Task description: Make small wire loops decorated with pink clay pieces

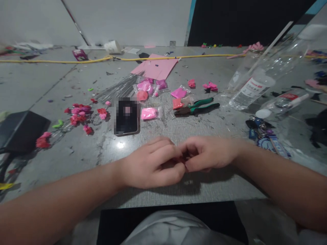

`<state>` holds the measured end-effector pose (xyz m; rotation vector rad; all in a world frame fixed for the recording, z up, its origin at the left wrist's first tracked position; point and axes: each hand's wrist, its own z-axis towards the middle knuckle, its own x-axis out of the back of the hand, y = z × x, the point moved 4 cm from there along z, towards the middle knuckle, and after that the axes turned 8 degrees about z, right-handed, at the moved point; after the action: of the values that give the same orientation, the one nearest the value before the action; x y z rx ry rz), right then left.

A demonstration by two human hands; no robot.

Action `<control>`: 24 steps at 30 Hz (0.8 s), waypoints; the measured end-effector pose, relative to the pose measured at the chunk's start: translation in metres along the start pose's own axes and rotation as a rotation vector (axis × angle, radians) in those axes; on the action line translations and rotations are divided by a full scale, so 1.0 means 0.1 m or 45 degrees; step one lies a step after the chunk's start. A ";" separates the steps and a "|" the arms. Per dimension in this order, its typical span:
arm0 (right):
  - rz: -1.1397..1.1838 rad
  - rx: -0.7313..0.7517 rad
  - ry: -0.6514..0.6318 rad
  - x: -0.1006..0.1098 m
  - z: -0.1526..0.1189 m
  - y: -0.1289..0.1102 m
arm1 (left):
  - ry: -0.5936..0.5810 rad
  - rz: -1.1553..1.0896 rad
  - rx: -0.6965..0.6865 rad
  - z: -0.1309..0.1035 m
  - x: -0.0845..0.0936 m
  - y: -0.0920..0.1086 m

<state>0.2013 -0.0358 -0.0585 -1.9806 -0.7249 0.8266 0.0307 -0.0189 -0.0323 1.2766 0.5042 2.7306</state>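
Just above the near part of the grey table [122, 190], my left hand [157, 165] and my right hand [208, 153] meet, fingertips pressed together. Both have curled fingers; whatever lies between them is hidden. Beyond them are a phone [127, 119], a small bag of pink clay [149, 113], a bag of red-orange clay [178, 103] and pliers with green and black handles [198, 107]. More bags of pink and magenta clay [145, 85] lie behind. Left of the phone sit pink and red clay flowers [79, 114] on thin wires.
A bundle of thin wires [122, 86] points toward a pink sheet [155, 66]. A yellow cable [178, 58] crosses the back. Clear plastic bottles [251, 88] and keychains [265, 136] occupy the right side. At far left stands a dark box-shaped object [24, 131].
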 end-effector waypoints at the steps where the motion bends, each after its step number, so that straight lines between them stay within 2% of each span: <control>1: -0.016 -0.002 -0.009 -0.01 0.00 0.01 | 0.011 -0.006 -0.013 0.00 -0.01 0.01; 5: -0.046 -0.003 -0.020 -0.04 0.01 0.02 | 0.011 -0.062 -0.028 -0.02 -0.01 0.02; 8: -0.140 0.064 0.100 -0.02 0.00 -0.02 | -0.069 -0.051 0.123 -0.05 -0.02 -0.05; 10: -0.215 0.142 0.224 0.00 -0.02 -0.08 | -0.069 0.014 0.202 -0.07 -0.03 -0.10; 14: -0.402 0.261 0.480 0.04 -0.06 -0.17 | 0.063 0.213 0.073 -0.10 -0.07 -0.14; 18: -0.752 0.533 0.694 0.05 -0.07 -0.26 | 0.178 0.172 0.182 -0.11 -0.10 -0.24; 20: -0.862 0.661 0.762 0.05 -0.08 -0.27 | 0.199 0.127 0.224 -0.11 -0.10 -0.27; 24: -1.001 0.815 0.801 0.03 -0.09 -0.28 | 0.257 0.123 0.188 -0.12 -0.06 -0.28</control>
<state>0.2055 -0.0250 -0.0313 -1.1114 -0.6604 -0.0668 0.0240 0.0027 -0.0531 1.0849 0.6907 2.9713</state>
